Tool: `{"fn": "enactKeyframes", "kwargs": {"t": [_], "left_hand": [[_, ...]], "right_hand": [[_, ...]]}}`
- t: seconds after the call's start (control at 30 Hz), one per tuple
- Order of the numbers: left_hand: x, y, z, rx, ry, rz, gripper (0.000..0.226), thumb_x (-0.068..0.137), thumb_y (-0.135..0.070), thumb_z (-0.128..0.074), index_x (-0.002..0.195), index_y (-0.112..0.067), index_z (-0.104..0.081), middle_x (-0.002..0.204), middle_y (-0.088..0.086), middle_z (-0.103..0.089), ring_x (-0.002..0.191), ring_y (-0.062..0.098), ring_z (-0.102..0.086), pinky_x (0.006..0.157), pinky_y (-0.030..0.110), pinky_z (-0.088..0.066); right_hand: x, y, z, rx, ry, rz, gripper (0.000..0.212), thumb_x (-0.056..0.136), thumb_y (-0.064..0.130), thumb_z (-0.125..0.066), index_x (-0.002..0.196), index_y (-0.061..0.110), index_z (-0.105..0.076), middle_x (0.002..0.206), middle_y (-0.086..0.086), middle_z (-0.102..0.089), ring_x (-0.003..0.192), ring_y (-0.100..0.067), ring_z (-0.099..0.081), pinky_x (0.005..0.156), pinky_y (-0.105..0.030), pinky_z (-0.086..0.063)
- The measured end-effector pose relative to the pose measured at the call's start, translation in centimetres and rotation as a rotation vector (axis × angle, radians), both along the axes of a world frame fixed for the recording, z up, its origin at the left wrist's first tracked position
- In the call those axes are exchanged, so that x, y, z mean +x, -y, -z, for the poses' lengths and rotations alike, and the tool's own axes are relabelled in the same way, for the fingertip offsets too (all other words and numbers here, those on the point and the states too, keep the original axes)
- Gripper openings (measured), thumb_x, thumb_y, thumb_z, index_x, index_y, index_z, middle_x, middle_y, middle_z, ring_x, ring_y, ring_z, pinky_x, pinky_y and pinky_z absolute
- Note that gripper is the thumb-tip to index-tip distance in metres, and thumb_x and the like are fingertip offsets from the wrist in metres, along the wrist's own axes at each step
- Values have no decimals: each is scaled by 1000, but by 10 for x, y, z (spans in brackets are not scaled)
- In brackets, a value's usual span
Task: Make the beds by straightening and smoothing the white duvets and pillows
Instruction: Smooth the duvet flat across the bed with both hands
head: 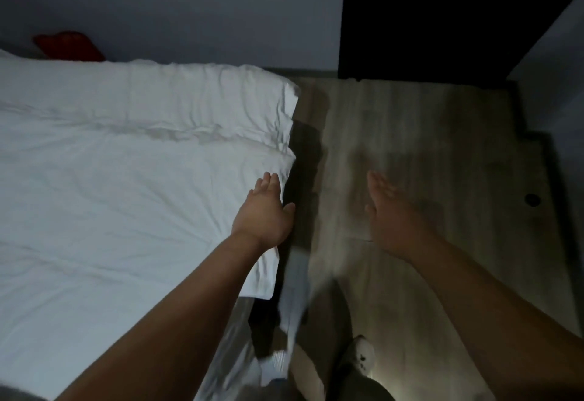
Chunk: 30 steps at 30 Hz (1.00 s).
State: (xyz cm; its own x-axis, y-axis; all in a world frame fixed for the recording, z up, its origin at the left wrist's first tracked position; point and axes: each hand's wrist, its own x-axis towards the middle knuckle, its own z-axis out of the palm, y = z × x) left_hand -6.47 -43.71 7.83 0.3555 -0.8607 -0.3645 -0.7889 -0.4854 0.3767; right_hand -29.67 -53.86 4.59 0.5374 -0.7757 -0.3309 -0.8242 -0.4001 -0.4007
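- The white duvet (110,211) covers the bed on the left of the view. Its surface is lightly creased, and its right edge runs along the side of the bed next to the floor (426,132).
- A white pillow (189,97) lies across the far end of the bed, touching the duvet's upper edge. Its cover is wrinkled and its right corner reaches the bed's side.
- The left hand (265,214) is palm down at the duvet's right edge with its fingers straight and close together. The thumb points out past the edge, over the dark gap beside the bed. The hand holds nothing, and it cannot be told how firmly it bears on the fabric.
- The right hand (392,211) hangs in the air over the wooden floor, well apart from the bed. It is blurred, its fingers are stretched out and it grips nothing.
- Both forearms are bare and reach in from the bottom of the view.
- A red object (68,45) sits behind the bed against the pale wall (173,5); it is too dim to identify.
- A light shoe (360,356) stands on the floor near the bottom edge.
- A dark opening (442,15) fills the far right of the wall.
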Motion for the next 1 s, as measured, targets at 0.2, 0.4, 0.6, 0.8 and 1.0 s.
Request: {"fn": "enactKeyframes", "kwargs": {"t": [0.2,0.4,0.6,0.8,1.0], "left_hand": [[22,54,-1,-26,-2,-158,75,104,-34,-49,162,-8,-8,170,9,-6,157,21,-5,127,33,-9],[69,136,24,-78,-24,-269,75,103,-31,-50,162,-8,-8,170,8,-6,157,21,-5,126,34,-10],[130,242,39,-54,-64,-311,76,103,-31,-50,162,-8,-8,170,9,-7,156,23,-7,126,34,-12],[176,313,40,-17,-109,-386,76,104,-32,-48,162,-10,-5,170,7,-2,157,22,-5,127,34,-11],[223,379,68,74,-91,-513,79,103,-31,-49,161,-7,-1,170,11,0,157,25,-4,127,34,-9]], "right_hand": [[43,95,-12,-61,-1,-161,64,107,20,-35,162,7,-3,170,-6,-4,156,-15,-2,123,-25,1],[120,205,-22,-105,1,-322,71,106,27,-40,162,14,2,170,-1,3,156,-12,3,127,-30,-1],[191,313,-33,-127,-133,-449,78,105,29,-45,162,11,4,170,-4,2,157,-15,3,127,-30,-2],[269,403,-28,-76,-232,-580,79,104,28,-46,161,11,6,170,-3,4,156,-15,5,128,-35,-4],[362,500,14,-87,-291,-817,85,102,28,-51,161,13,8,170,-2,7,156,-17,5,128,-38,-7]]}}
